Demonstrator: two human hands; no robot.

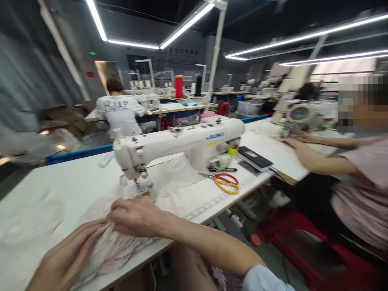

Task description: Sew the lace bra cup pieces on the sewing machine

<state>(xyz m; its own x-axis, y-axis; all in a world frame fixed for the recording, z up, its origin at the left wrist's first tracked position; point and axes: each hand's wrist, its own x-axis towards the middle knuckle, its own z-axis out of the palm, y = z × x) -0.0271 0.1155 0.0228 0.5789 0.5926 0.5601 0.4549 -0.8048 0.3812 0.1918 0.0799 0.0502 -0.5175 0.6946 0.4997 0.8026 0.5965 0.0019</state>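
A pale, lacy piece of fabric (112, 246) lies on the white sewing table (60, 190) in front of a white sewing machine (178, 143). My right hand (136, 216) rests on the fabric just below the needle area, fingers curled down onto it. My left hand (65, 258) is at the lower left, fingers bent and pinching the near edge of the same fabric. Both hands are blurred by motion.
Red and yellow scissors (226, 182) lie right of the machine, beside a dark tablet (254, 157). A person in pink (360, 190) sits at the right on a red stool (291, 234), arms on the adjacent table. Another person in white (119, 111) works behind.
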